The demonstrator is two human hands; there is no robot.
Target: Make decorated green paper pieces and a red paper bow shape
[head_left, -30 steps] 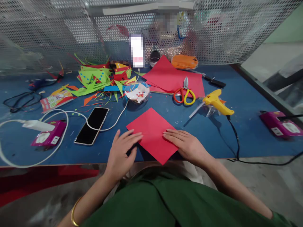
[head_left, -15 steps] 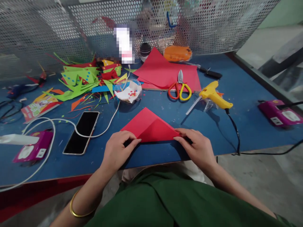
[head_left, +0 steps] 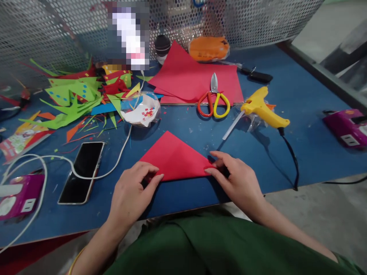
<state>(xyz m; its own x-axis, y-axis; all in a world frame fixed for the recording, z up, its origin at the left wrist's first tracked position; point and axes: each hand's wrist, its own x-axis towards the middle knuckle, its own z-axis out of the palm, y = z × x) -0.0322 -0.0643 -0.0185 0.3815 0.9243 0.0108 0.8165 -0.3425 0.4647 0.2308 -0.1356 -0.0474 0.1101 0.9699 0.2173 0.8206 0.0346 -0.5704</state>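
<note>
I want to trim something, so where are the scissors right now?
In the head view, the scissors lie right of centre, partly on the stacked red sheets, just left of the yellow glue gun.

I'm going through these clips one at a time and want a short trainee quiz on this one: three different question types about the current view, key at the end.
1. True or false: both handles of the scissors are the same colour.

2. Multiple choice: what outline does the folded red paper show between the left hand and the right hand?
A) a circle
B) a triangle
C) a full square

3. Fill in the blank: the yellow glue gun lies nearer to the person's ____ hand.

Key:
1. False; one is red, the other yellow.
2. B.
3. Right.
</note>
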